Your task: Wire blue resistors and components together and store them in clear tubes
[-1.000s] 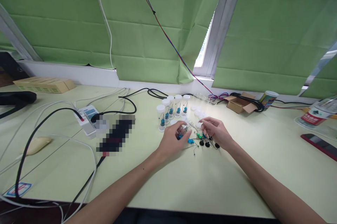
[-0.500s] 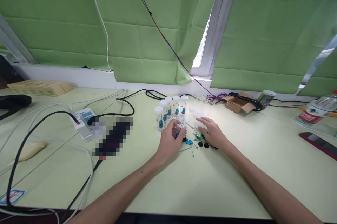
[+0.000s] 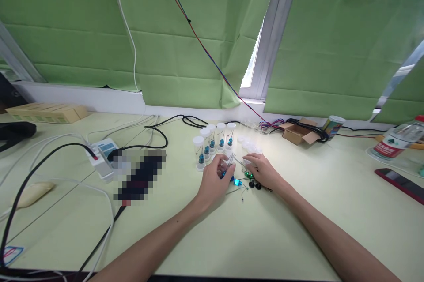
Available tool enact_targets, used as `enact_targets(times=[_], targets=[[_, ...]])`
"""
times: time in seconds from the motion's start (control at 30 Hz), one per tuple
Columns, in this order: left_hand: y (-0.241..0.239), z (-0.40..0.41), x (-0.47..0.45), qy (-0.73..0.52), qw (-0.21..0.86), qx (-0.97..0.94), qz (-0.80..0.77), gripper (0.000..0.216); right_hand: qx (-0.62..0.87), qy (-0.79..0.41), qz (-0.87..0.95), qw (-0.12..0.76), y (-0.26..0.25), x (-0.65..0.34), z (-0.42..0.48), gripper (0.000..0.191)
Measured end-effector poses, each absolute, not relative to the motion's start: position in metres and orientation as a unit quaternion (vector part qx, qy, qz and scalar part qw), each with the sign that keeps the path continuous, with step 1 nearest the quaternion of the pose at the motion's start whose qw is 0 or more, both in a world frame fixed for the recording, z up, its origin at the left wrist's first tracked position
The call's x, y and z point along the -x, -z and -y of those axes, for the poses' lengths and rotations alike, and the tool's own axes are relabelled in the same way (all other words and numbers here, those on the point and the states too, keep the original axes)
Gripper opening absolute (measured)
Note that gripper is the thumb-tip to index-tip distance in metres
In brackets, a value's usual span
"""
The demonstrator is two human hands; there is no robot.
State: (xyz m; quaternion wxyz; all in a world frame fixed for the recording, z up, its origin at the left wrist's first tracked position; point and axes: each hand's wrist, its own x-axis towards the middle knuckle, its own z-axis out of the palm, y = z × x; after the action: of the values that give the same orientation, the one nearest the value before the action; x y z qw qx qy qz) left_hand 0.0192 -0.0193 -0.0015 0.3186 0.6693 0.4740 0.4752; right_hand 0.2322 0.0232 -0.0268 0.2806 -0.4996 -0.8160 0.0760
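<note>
My left hand (image 3: 214,179) is closed around a small clear vial (image 3: 229,158) with thin metal wires and a dark blue piece inside, tilted at the fingertips. My right hand (image 3: 263,171) hovers just right of it, fingers stretched out and apart from the thumb, with nothing visible in them. Below its fingers lie a green metal piece (image 3: 248,174), a bright blue metal piece (image 3: 237,182), thin wire rods (image 3: 236,190) and black round knobs (image 3: 258,186). Behind my left hand several capped clear vials (image 3: 200,165) stand upright with blue pieces inside.
White caps (image 3: 245,144) lie behind my right hand. An open cardboard box (image 3: 298,135) and black cables stand at the back. On the right are a water bottle (image 3: 392,143) and a red-edged phone (image 3: 399,184). A white power strip (image 3: 101,163) and cables spread left.
My right hand has shifted slightly left, and its fingers are closer to the vial. My left hand keeps its hold on the vial. The view has moved a little.
</note>
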Motion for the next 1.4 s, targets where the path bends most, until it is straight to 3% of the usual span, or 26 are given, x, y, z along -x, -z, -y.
enact_targets(times=[0.33,0.73,1.4], targets=[[0.001,0.02,-0.019,-0.465,0.307,-0.673,-0.486,0.028,0.513,-0.094,0.799,0.299,0.025,-0.229,-0.02,0.027],[-0.003,0.023,-0.016,-0.444,0.292,-0.686,-0.496,0.029,0.437,-0.041,0.785,0.436,0.002,-0.212,0.006,0.03],[-0.003,0.022,-0.014,-0.446,0.283,-0.713,-0.461,0.024,0.387,-0.042,0.801,0.455,-0.003,-0.202,0.02,0.037]])
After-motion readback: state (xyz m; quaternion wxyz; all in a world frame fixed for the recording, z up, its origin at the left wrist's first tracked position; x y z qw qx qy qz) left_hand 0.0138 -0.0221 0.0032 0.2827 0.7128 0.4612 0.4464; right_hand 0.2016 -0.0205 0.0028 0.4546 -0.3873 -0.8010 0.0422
